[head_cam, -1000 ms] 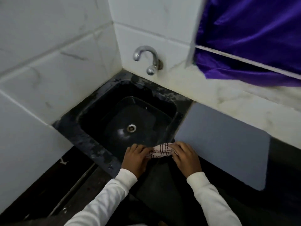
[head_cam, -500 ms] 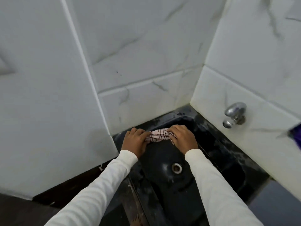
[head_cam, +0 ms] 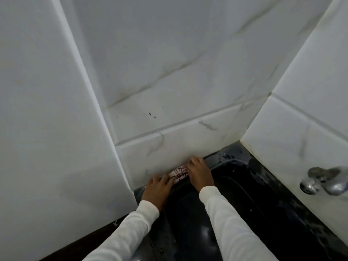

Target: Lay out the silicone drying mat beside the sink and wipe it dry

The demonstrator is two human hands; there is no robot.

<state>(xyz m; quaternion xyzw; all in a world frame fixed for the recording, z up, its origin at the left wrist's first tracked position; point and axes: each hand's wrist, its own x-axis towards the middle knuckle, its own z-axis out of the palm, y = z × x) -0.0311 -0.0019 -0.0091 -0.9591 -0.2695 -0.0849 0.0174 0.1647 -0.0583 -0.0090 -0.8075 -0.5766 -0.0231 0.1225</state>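
change: a sec ago I had the grey mat in view, flat on the counter R of the sink; now it's out of frame. My view has swung L and both hands have carried the cloth across the basin to its far-L rim, right at the foot of the wall tile.
meaning: mat looks already laid out, so what's left is the wipe. I read this as wringing the cloth over the sink before or between passes; can't tell how dry the mat is.
cloth (head_cam: pixel 178 173): checked white/dark-red rag, twisted into a short roll, stretched between the two hands.
long axis: runs hand to hand, roughly parallel to the wall tile (head_cam: pixel 188 136), its R end further from me and higher in frame.
left hand (head_cam: pixel 157 189): fingers curled over the near-L end of the roll, pressed together, gripping it.
right hand (head_cam: pixel 199 174): fingers curled round the far-R end, gripping; thumb hidden.
sink (head_cam: pixel 244 194): black basin, wet sheen, under both wrists.
tap (head_cam: pixel 323 180): chrome, R edge, blurred.
mat location: not visible now; should be off to my R past the sink.
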